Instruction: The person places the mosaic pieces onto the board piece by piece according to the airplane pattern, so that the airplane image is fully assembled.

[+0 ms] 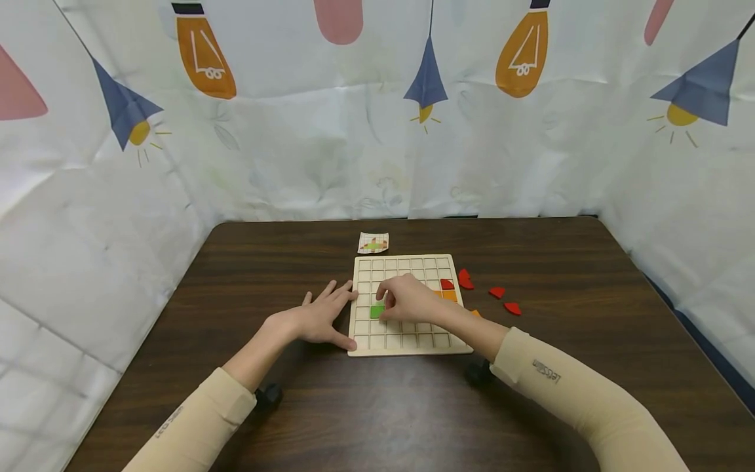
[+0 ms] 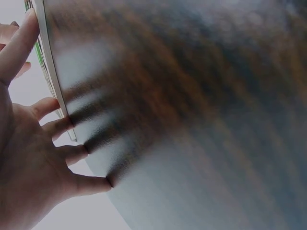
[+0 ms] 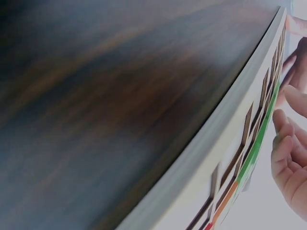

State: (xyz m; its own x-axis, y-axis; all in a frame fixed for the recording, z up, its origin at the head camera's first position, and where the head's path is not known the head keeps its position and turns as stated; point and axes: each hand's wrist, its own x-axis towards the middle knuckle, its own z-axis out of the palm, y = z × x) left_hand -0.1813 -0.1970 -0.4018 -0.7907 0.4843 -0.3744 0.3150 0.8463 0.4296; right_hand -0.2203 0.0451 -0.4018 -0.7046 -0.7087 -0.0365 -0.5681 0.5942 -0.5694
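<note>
Head view: left hand [image 1: 320, 320] splayed, right hand [image 1: 411, 301] curled (hold unclear), forearm [image 1: 472, 333] across board [image 1: 407, 352]; red pieces [image 1: 512, 308] beside.

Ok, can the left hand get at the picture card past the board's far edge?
Probably yes: the left hand rests, fingers spread, at the left edge of the board, and the way along bare table to the picture card looks free.

white sheeting [image 1: 295, 164] on three sides | printed lamps [image 1: 426, 75], bulbs [image 1: 522, 52] | dark wood-grain table [image 1: 389, 406]
</note>
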